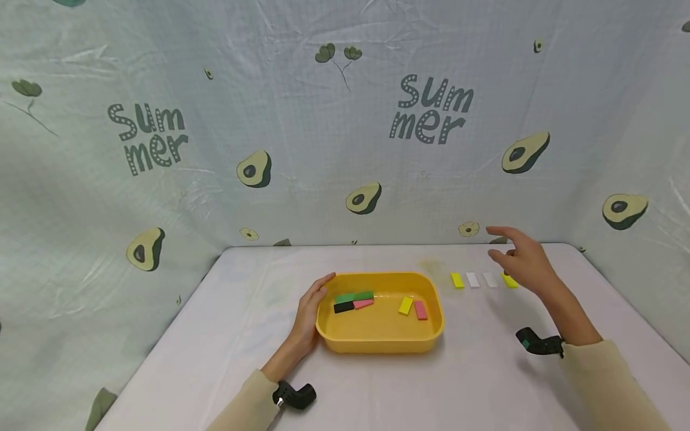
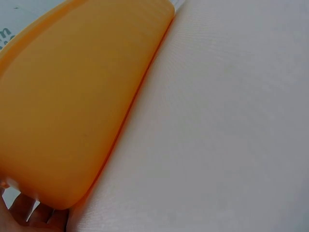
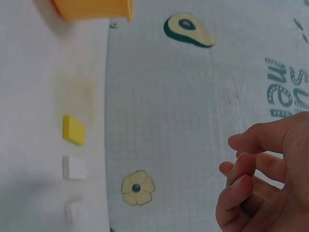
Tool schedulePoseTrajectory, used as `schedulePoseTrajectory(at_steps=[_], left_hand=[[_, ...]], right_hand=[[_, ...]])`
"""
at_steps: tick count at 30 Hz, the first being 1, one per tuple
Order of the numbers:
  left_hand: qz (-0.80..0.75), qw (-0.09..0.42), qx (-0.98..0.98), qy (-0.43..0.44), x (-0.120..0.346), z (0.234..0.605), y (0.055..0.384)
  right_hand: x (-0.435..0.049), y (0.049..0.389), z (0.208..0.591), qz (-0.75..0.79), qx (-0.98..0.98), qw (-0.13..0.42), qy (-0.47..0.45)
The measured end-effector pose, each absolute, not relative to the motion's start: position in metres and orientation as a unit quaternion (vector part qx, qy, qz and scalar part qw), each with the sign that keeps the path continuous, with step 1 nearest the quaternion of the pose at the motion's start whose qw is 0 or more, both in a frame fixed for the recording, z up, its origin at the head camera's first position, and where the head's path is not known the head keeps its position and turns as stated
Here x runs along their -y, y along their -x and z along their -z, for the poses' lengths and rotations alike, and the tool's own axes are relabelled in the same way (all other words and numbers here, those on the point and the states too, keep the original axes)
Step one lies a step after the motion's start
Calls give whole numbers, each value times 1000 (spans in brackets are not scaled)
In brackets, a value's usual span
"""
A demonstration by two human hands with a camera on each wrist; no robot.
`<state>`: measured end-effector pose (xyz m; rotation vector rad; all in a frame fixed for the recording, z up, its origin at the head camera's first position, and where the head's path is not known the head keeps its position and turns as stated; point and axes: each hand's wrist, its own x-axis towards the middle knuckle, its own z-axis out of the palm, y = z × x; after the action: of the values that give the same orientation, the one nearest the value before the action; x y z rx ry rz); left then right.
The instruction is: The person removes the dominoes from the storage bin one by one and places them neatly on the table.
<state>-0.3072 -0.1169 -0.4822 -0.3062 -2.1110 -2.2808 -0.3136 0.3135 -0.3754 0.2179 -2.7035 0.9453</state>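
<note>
A yellow plastic tub [image 1: 380,346] stands on the table, with small flat rectangular blocks inside. On its left side lie green blocks [image 1: 354,297], a black block [image 1: 343,307] and a pink block [image 1: 363,304]; farther right are a yellow block [image 1: 405,306] and another pink block [image 1: 421,310]. My left hand [image 1: 308,317] holds the tub's left end, its fingers [image 2: 42,213] against the outer wall. Raised above the table at right, my right hand [image 1: 525,263] is empty, thumb and index finger apart. Below it runs a row: yellow block [image 1: 457,280], two white blocks [image 1: 472,280], yellow block [image 1: 509,281].
A white cloth covers the table [image 1: 259,299]. Behind it hangs a pale curtain [image 1: 302,120] printed with avocados and lettering, which also closes off both sides. Each wrist carries a black camera mount, such as the right one [image 1: 539,343].
</note>
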Motion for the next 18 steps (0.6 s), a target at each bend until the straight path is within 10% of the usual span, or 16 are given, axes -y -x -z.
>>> schedulePoseTrajectory(at_steps=[18], left_hand=[[723,9,684,93,116,479,304]], right_hand=[[-208,308,364,-381,900,67,-203]])
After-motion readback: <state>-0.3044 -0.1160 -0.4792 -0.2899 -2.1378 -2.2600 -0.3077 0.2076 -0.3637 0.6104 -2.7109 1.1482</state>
